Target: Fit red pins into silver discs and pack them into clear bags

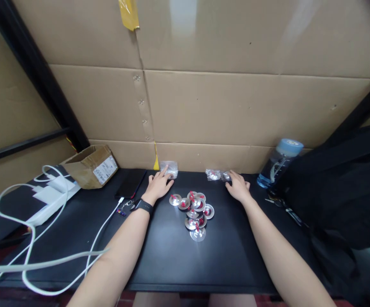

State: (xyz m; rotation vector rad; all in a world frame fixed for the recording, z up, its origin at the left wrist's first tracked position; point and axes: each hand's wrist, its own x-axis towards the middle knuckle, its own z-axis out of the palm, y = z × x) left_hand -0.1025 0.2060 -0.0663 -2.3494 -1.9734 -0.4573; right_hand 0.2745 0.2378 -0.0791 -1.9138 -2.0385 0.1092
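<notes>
A heap of small silver finger cymbals (pixel 192 213) with red cords lies in the middle of the black table, some overlapping. Left of and beyond the heap, my left hand (pixel 158 186) rests with its fingers spread, the tips touching a clear plastic bag (pixel 173 170) by the cardboard wall. My right hand (pixel 238 187) lies on the far right side with fingers stretched out, the tips at a small clear packet (pixel 226 176). Beside that is another clear packet (pixel 213 175) with something silvery and red inside. Neither hand grips anything visible.
On the left stand an open cardboard box (pixel 103 169), a dark phone (pixel 130 183), a keyring (pixel 121 211) and a white power strip (pixel 53 198) with looping cables. To the right are a blue-lidded water bottle (pixel 279 164), keys (pixel 276 201) and a black backpack (pixel 338 187).
</notes>
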